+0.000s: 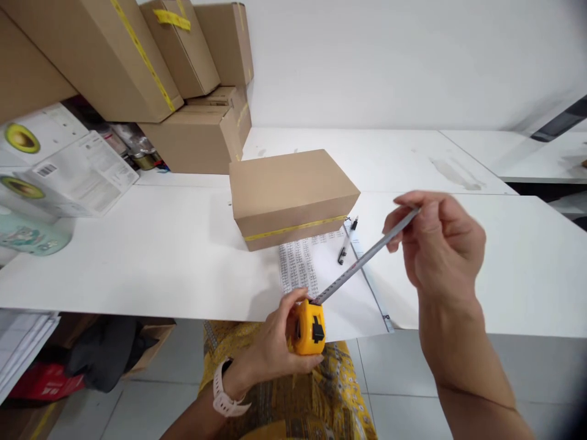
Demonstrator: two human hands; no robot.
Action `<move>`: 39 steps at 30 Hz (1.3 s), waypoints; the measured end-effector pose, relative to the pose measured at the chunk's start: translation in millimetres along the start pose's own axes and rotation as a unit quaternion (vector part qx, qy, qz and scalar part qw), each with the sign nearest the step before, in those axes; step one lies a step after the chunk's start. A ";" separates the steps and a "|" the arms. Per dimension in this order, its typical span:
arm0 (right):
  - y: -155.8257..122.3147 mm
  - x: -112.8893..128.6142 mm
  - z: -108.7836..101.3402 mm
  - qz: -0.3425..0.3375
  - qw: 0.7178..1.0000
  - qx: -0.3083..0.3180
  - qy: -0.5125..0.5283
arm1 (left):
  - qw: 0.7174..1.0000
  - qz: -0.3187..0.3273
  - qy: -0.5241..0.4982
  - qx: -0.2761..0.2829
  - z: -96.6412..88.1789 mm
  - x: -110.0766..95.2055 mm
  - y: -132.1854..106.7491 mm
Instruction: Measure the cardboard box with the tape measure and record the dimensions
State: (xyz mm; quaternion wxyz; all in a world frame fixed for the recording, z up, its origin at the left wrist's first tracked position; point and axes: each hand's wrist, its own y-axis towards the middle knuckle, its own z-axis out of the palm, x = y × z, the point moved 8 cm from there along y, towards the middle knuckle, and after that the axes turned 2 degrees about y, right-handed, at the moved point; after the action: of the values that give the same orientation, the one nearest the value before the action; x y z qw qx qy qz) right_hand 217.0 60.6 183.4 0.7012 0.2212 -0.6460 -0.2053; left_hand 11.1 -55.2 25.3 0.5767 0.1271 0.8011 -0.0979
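My left hand (277, 342) grips the yellow case of a tape measure (310, 328) just off the table's front edge. From the case a grey blade (367, 256) runs up and to the right. Its free end is pinched between thumb and fingers of my right hand (440, 244), which is raised over the right part of the table. Beyond the blade lies a closed cardboard box (293, 183), with yellow tape along its near side. Partly under that box is a printed sheet (298, 266). A black and clear pen (348, 241) rests on the papers.
Larger cardboard boxes (188, 134) are stacked at the back left against the wall. White cartons with avocado pictures (82, 171) and a mint-green bottle (34, 231) stand at the left. The white table (183, 269) ends just before my lap. A dark flat object (559, 119) is at far right.
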 end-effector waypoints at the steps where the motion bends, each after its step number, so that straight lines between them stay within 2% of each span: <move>1: -12.7 -3.3 3.4 0.003 1.000 0.010 -0.014 | 1.000 0.009 -0.014 -0.020 -1.3 0.5 -0.7; 3: -41.2 -12.1 19.2 0.012 0.997 0.061 -0.054 | 0.997 0.036 -0.026 -0.058 -3.4 0.5 -2.2; 4: -56.2 -15.1 31.4 0.003 0.991 0.108 -0.079 | 0.995 0.055 -0.021 -0.076 -4.3 -0.6 -3.3; 6: -82.4 -16.6 52.3 -0.042 0.974 0.186 -0.120 | 0.989 0.101 0.001 -0.109 -6.9 -6.0 -5.9; 8: -95.6 -18.8 60.0 -0.082 0.959 0.224 -0.153 | 0.979 0.148 0.033 -0.139 -12.3 -16.0 -8.2; 10: -87.4 -29.5 44.6 -0.076 0.960 0.179 -0.200 | 0.959 0.206 0.077 -0.179 -24.8 -34.4 -9.3; 12: -63.9 -52.4 8.5 -0.011 0.960 0.068 -0.270 | 0.927 0.275 0.133 -0.219 -43.5 -61.5 -6.9; 13: -51.4 -69.3 -11.4 0.045 0.949 0.019 -0.311 | 0.906 0.309 0.164 -0.237 -54.2 -76.9 -3.6; 14: -39.9 -87.7 -26.7 0.098 0.931 -0.002 -0.350 | 0.889 0.330 0.200 -0.248 -65.0 -91.2 2.9; 15: -29.6 -106.6 -36.7 0.144 0.909 0.004 -0.392 | 0.870 0.339 0.237 -0.269 -77.8 -104.1 11.0; 17: -14.9 -141.4 -47.0 0.217 0.852 0.044 -0.475 | 0.828 0.355 0.304 -0.309 -101.7 -126.0 30.0; 20: -9.6 -175.4 -43.7 0.269 0.791 0.114 -0.538 | 0.799 0.307 0.393 -0.336 -130.1 -135.2 68.8; 22: -11.9 -184.1 -38.0 0.269 0.777 0.143 -0.550 | 0.791 0.256 0.444 -0.335 -142.3 -129.0 93.7; 24: -14.5 -186.2 -36.5 0.258 0.790 0.152 -0.534 | 0.788 0.211 0.480 -0.323 -148.8 -119.5 112.5; 26: -15.5 -185.3 -43.6 0.260 0.833 0.130 -0.471 | 0.786 0.189 0.495 -0.319 -149.2 -112.6 122.2; 29: -13.8 -180.6 -68.9 0.289 0.920 0.032 -0.263 | 0.778 0.243 0.474 -0.334 -131.7 -112.4 117.3; 31: -9.5 -172.5 -86.0 0.278 0.955 -0.032 -0.098 | 0.779 0.330 0.444 -0.295 -100.1 -111.2 108.3; 33: -3.2 -159.7 -99.9 0.236 0.969 -0.068 0.014 | 0.787 0.407 0.424 -0.187 -55.2 -101.5 101.5; 35: 0.5 -148.3 -110.8 0.195 0.975 -0.091 0.051 | 0.800 0.419 0.427 -0.054 -10.2 -81.0 100.9; 37: 0.4 -142.5 -114.3 0.176 0.978 -0.099 0.049 | 0.810 0.370 0.450 0.058 23.2 -54.3 106.7; 39: -2.1 -143.0 -105.9 0.188 0.979 -0.070 0.041 | 0.816 0.299 0.476 0.135 41.3 -29.5 115.0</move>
State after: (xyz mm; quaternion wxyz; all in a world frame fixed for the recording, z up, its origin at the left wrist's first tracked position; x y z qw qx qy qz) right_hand 310.9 145.6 58.5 0.7666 0.0547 -0.6310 -0.1055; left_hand 93.5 38.6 39.0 0.1010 0.4673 0.8772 0.0452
